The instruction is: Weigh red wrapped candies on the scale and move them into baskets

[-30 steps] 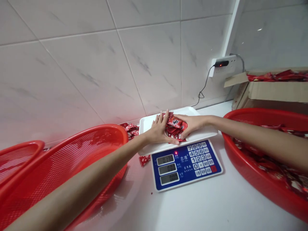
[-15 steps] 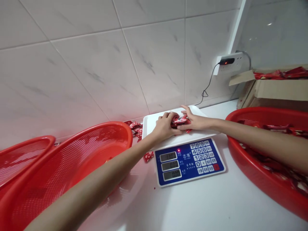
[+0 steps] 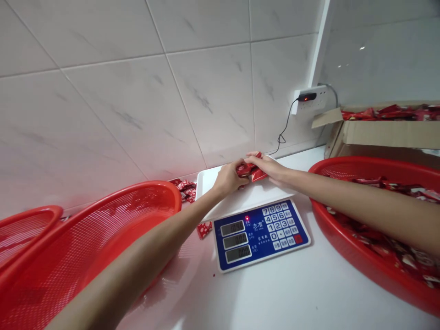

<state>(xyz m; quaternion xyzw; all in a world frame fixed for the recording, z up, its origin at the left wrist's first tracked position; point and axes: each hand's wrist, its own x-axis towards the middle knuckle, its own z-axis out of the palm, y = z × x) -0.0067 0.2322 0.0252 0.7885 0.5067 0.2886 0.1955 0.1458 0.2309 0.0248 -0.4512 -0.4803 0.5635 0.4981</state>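
Observation:
Over the white tray [image 3: 206,179] of a digital scale [image 3: 261,236], my two hands come together around a bunch of small red wrapped packets [image 3: 257,173]. My left hand [image 3: 228,178] curls its fingers round the left side of the bunch. From the other side my right hand [image 3: 270,167] grips it, with a shiny red packet hanging below the fingers. How many packets are inside the hands is hidden. The scale's blue panel has lit displays and a number keypad facing me.
A red perforated basket [image 3: 151,189] stands left, with another basket [image 3: 51,211] beyond it. Patterned red packets [image 3: 187,190] lie between basket and scale. At right, a red basket [image 3: 343,238] holds many packets, before a cardboard box [image 3: 392,133] of more. A cable [image 3: 287,123] runs to a wall socket.
My hands have gathered the packets and lifted them slightly off the tray. The top reading on the scale has changed. The view has shifted a little to the right.

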